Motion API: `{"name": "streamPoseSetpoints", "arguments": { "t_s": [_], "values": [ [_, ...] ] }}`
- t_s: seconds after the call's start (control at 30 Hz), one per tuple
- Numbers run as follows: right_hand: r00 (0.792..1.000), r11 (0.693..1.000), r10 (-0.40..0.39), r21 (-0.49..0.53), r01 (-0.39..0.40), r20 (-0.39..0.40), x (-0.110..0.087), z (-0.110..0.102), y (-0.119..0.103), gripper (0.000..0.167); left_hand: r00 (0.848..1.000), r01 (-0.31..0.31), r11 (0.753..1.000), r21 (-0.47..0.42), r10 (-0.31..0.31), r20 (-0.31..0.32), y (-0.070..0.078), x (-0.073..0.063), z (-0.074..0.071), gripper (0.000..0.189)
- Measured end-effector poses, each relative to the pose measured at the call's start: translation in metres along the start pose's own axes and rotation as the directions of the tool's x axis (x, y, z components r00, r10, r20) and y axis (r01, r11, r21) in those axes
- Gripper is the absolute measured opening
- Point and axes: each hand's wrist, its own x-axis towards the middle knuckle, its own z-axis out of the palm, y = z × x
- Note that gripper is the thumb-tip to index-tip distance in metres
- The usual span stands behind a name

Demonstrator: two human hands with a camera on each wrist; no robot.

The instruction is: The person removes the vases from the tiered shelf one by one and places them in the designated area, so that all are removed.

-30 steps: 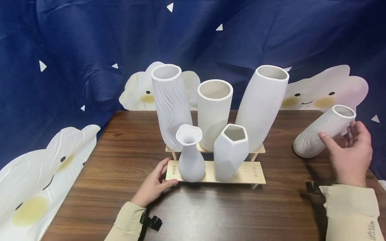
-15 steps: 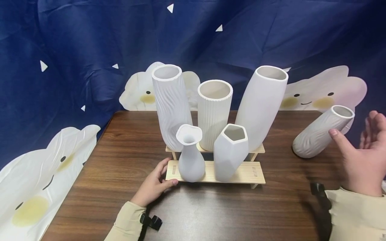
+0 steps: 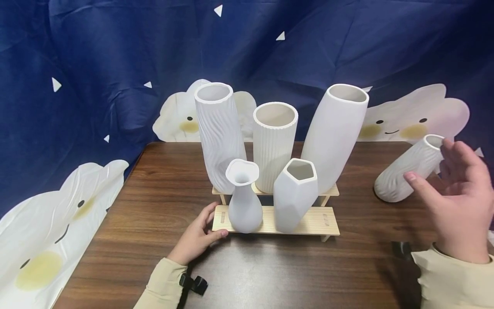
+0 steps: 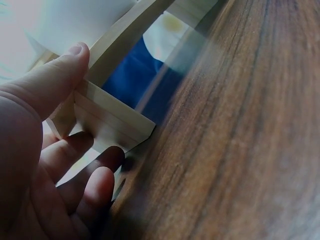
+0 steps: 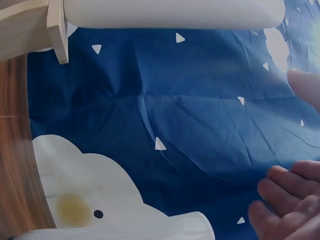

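My left hand (image 3: pixel 198 236) grips the left end of a two-tier wooden stand (image 3: pixel 314 216). In the left wrist view its thumb (image 4: pixel 65 70) lies along the top edge, and the other fingers are curled by the stand's leg. On the lower tier are a small fluted-mouth vase (image 3: pixel 245 206) and a faceted vase (image 3: pixel 295 201). Behind them rise a wavy vase (image 3: pixel 220 137), a ribbed vase (image 3: pixel 274 150) and a tall smooth vase (image 3: pixel 335 137). At the right, my right hand (image 3: pixel 459 197) is spread beside a swirl-textured white vase (image 3: pixel 405 171), overlapping its rim; nothing is held.
The brown wooden table (image 3: pixel 270 274) runs under everything. A dark blue cloth (image 3: pixel 135 51) with white triangles and smiling clouds hangs behind and at the sides. A black wrist strap (image 3: pixel 193 284) sits at the left cuff.
My right hand drew away to the right from the swirl-textured vase, then came back left toward it. That vase, the stand and my left hand have stayed in place.
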Motion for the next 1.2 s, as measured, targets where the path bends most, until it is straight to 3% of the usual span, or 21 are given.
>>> {"name": "streamPoseSetpoints", "arguments": {
  "t_s": [0.1, 0.13, 0.27, 0.4, 0.57, 0.73, 0.97, 1.2],
  "values": [
    [0.998, 0.988, -0.008, -0.152, 0.016, 0.055, -0.001, 0.002, -0.002, 0.074, 1.0, 0.004, 1.0, -0.001, -0.004, -0.002, 0.001, 0.0, 0.0, 0.09],
    [0.997, 0.988, -0.005, -0.154, 0.016, 0.074, -0.002, 0.003, -0.002, 0.072, 1.0, 0.004, 1.0, -0.001, -0.004, -0.002, 0.001, 0.0, 0.0, 0.09],
    [0.987, 0.999, 0.033, -0.031, -0.028, 0.157, -0.005, 0.003, 0.0, 0.064, 1.0, 0.001, 1.0, -0.001, -0.001, 0.0, 0.001, 0.0, 0.0, 0.09],
    [0.957, 0.997, 0.055, 0.039, -0.069, 0.286, -0.007, 0.003, 0.002, 0.058, 1.0, 0.0, 1.0, 0.002, 0.0, -0.001, 0.001, 0.0, 0.0, 0.09],
    [0.902, 0.993, 0.062, 0.064, -0.098, 0.426, -0.012, 0.004, 0.002, 0.057, 1.0, -0.003, 1.0, 0.001, 0.003, 0.0, 0.0, 0.0, 0.0, 0.089],
    [0.824, 0.986, 0.051, 0.105, -0.133, 0.564, -0.017, 0.007, 0.004, 0.056, 1.0, -0.007, 1.0, 0.0, 0.007, 0.003, 0.0, 0.0, 0.0, 0.09],
    [0.726, 0.993, 0.113, -0.106, -0.056, 0.678, -0.024, 0.016, 0.004, 0.057, 1.0, -0.01, 1.0, 0.007, 0.01, 0.001, 0.002, 0.0, 0.0, 0.09],
    [0.645, 0.99, 0.134, -0.137, -0.046, 0.752, -0.035, 0.03, 0.008, 0.056, 1.0, -0.012, 1.0, -0.001, 0.012, 0.002, 0.002, -0.001, 0.0, 0.089]
  ]
}}
